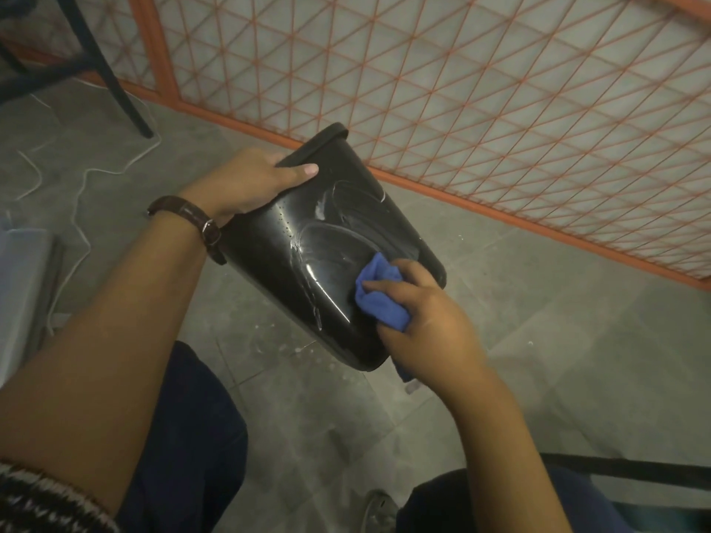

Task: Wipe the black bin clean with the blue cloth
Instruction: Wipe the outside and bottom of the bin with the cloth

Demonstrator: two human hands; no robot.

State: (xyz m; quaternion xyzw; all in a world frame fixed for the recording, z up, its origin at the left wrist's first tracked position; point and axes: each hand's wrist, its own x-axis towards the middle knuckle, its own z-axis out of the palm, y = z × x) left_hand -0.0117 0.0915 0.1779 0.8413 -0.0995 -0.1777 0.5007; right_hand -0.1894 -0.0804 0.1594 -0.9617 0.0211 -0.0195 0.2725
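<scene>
The black bin (pixel 307 240) is held tilted above the floor, its open rim pointing up and away and its base toward me. Wet smear marks and droplets show on its glossy side. My left hand (pixel 246 182) grips the rim, thumb lying along the outside; a brown watch strap is on that wrist. My right hand (pixel 423 313) holds the bunched blue cloth (pixel 379 294) and presses it against the bin's side near the base. A bit of cloth hangs below that hand.
An orange wire-mesh fence (pixel 500 90) runs across the back. A white cable (pixel 80 201) trails over the grey tiled floor at left, near a black chair leg (pixel 111 78). My knees in dark trousers are below, and a grey box (pixel 23 286) sits at far left.
</scene>
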